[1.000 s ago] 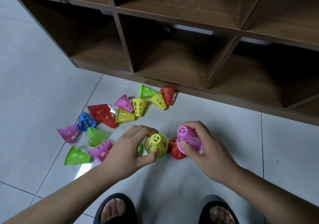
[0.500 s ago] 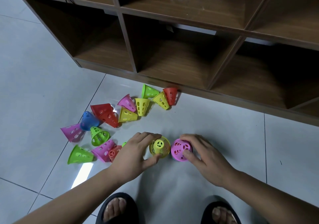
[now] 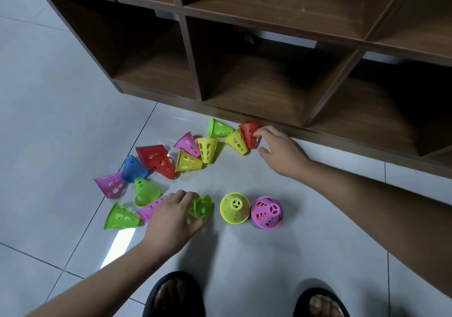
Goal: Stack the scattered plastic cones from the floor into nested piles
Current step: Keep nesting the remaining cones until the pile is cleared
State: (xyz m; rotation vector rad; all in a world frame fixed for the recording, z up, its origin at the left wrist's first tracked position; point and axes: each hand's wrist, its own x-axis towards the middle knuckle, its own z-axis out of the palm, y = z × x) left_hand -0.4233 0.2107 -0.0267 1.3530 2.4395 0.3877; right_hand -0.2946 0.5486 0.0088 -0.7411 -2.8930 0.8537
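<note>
Two nested piles stand upright on the floor [image 3: 318, 231], a yellow-topped pile [image 3: 235, 208] and a pink-topped pile [image 3: 267, 212], set so close that their bases touch. About a dozen loose cones are left lying on their sides to the left and behind them. A green cone [image 3: 203, 208], on its side just left of the yellow-topped pile, is gripped by the left hand [image 3: 171, 219], whose fingers are curled over it. The right hand [image 3: 281, 151] is stretched to the foot of the shelf unit [image 3: 244, 77], where a red cone [image 3: 249, 134] is touched by its fingertips. The thumb is held apart below, so no grip is judged to be closed there. Trouble is most likely to be caused at that red cone. It lies between the shelf's base and a yellow cone [image 3: 236, 142] resting against it, so the neighbour may be rolled away, or the red one pushed tighter to the wood, if it is only nudged. A pink cone [image 3: 151, 210] is partly covered by the left hand and could be dragged along when the green one is lifted. Because the piles touch, either may be toppled into the other if a cone is brought down tilted or pressed hard with one hand. A skewed cone may also be jammed rather than seated.
</note>
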